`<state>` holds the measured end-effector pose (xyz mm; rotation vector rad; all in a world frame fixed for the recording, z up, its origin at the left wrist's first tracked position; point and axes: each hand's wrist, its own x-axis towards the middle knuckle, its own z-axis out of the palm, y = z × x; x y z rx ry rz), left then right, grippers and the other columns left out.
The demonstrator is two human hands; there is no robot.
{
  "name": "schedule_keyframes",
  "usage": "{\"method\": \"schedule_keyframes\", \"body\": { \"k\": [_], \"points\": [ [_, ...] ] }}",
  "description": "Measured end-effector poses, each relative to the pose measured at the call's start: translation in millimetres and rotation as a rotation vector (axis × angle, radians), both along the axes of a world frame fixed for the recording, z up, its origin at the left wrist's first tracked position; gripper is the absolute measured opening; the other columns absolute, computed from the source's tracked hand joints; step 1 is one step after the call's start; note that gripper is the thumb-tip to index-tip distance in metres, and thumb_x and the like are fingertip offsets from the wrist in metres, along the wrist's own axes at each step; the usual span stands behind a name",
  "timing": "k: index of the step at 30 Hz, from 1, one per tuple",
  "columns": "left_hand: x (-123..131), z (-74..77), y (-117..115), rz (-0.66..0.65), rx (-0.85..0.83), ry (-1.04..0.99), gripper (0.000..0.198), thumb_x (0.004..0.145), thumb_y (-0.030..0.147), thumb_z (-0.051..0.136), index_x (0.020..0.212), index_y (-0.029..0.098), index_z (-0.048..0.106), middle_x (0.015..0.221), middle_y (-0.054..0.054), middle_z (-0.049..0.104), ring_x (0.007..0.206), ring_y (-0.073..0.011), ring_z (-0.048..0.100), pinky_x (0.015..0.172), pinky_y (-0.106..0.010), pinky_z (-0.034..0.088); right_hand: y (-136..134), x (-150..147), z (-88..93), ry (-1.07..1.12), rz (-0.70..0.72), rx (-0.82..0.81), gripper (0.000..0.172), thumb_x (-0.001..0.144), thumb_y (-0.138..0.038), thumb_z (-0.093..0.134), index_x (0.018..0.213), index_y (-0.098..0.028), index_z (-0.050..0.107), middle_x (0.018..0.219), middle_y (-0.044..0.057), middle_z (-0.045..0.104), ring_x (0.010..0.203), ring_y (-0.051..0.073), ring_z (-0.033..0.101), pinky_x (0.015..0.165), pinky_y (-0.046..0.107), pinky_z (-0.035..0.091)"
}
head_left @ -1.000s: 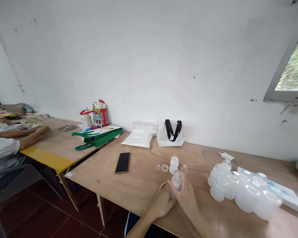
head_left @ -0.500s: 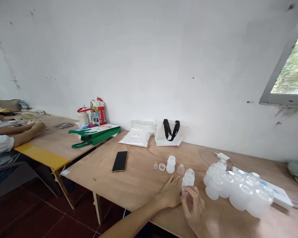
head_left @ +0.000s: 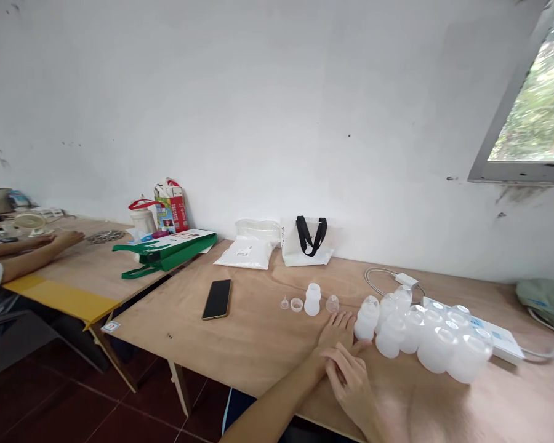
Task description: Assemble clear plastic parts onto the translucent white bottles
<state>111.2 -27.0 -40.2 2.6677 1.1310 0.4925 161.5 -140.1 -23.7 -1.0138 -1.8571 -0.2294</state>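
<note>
The bottle cluster [head_left: 436,344], a bunch of cloudy white plastic bottles, stands on the plywood table [head_left: 258,344]. At the cluster's left end, touching it, a single bottle [head_left: 366,317] with a domed clear top stands upright. Just left of that bottle the left hand [head_left: 337,327] lies flat on the table, palm down, fingers spread and empty, its fingertips close beside the bottle's base. The right hand [head_left: 351,381] sits nearer the person than the cluster and to its left, over the left wrist, fingers loosely open, holding nothing, thumb pointing toward the single bottle. Further left of the cluster, in a short row, are a clear cap [head_left: 332,303], a small open bottle [head_left: 312,299], a ring [head_left: 297,304] and a tiny teat [head_left: 284,303]. Well to the left of the cluster lies a black phone [head_left: 216,299]. Behind the cluster, partly hidden, is a flat white box [head_left: 501,341]
</note>
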Motion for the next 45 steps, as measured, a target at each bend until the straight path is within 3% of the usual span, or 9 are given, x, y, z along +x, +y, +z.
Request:
{"method": "schedule_keyframes", "body": {
  "k": [5,8,12,16,20,23,29,45],
  "points": [
    [5,11.8,-3,0.010,-0.034,0.038,0.072,0.109,0.053,0.024,0.159,0.004,0.038,0.163,-0.020,0.042,0.154,-0.0306,0.038,0.131,-0.041,0.030,10,5,1.4,-0.098,-0.001,-0.100,0.032,0.098,-0.011,0.039,0.087,-0.023,0.066,0.081,0.003,0.075,0.066,0.016,0.070,0.063,0.024,0.046],
    [-10,19.3,-14,-0.044,-0.059,0.110,0.065,0.108,0.042,0.031,0.162,0.005,0.034,0.166,-0.019,0.038,0.156,-0.0293,0.034,0.132,-0.038,0.027,18,15,3.9,-0.088,-0.043,-0.183,0.030,0.097,-0.012,0.040,0.087,-0.024,0.065,0.079,0.001,0.074,0.068,0.017,0.071,0.063,0.026,0.048],
    [-59,22.6,-47,-0.199,-0.033,0.102,0.068,0.106,0.047,0.042,0.166,0.018,0.028,0.170,-0.012,0.031,0.160,-0.0314,0.023,0.133,-0.053,0.018,24,29,3.4,-0.113,-0.135,-0.308,0.028,0.098,-0.016,0.040,0.094,-0.026,0.067,0.098,0.004,0.076,0.085,0.021,0.074,0.069,0.029,0.054],
    [-116,24.6,-73,-0.095,-0.048,0.029,0.066,0.109,0.057,0.031,0.165,0.023,0.028,0.168,-0.008,0.037,0.159,-0.0270,0.028,0.132,-0.053,0.018,28,31,-5.1,-0.210,-0.150,-0.411,0.028,0.098,-0.018,0.043,0.101,-0.026,0.069,0.103,0.007,0.074,0.093,0.024,0.073,0.079,0.035,0.058],
    [-146,31.3,-72,0.006,-0.054,0.039,0.058,0.109,0.059,0.032,0.161,0.035,0.038,0.168,-0.001,0.037,0.157,-0.0250,0.032,0.130,-0.053,0.023,27,24,-12.5,-0.311,-0.148,-0.427,0.037,0.098,-0.019,0.045,0.126,-0.028,0.068,0.127,0.010,0.073,0.114,0.028,0.070,0.093,0.046,0.056],
    [-148,34.2,-66,0.066,-0.035,0.024,0.052,0.109,0.056,0.032,0.156,0.037,0.045,0.166,-0.001,0.042,0.155,-0.0239,0.035,0.129,-0.054,0.025,25,23,-14.1,-0.338,-0.101,-0.429,0.043,0.101,-0.023,0.045,0.140,-0.028,0.063,0.141,0.009,0.068,0.127,0.027,0.064,0.103,0.046,0.053],
    [-142,34.8,-69,0.084,0.001,0.006,0.049,0.109,0.053,0.035,0.153,0.035,0.050,0.164,-0.002,0.045,0.153,-0.0248,0.038,0.128,-0.054,0.028,29,30,-24.0,-0.349,-0.084,-0.429,0.044,0.105,-0.031,0.044,0.145,-0.026,0.060,0.148,0.007,0.064,0.134,0.025,0.060,0.114,0.046,0.047],
    [-143,27.5,-67,0.081,0.053,0.001,0.047,0.109,0.048,0.040,0.153,0.033,0.049,0.164,-0.002,0.046,0.152,-0.0250,0.039,0.127,-0.053,0.029,32,25,-36.0,-0.321,-0.066,-0.309,0.043,0.105,-0.031,0.044,0.144,-0.025,0.060,0.143,0.009,0.067,0.131,0.027,0.062,0.113,0.050,0.047]
  ]
}}
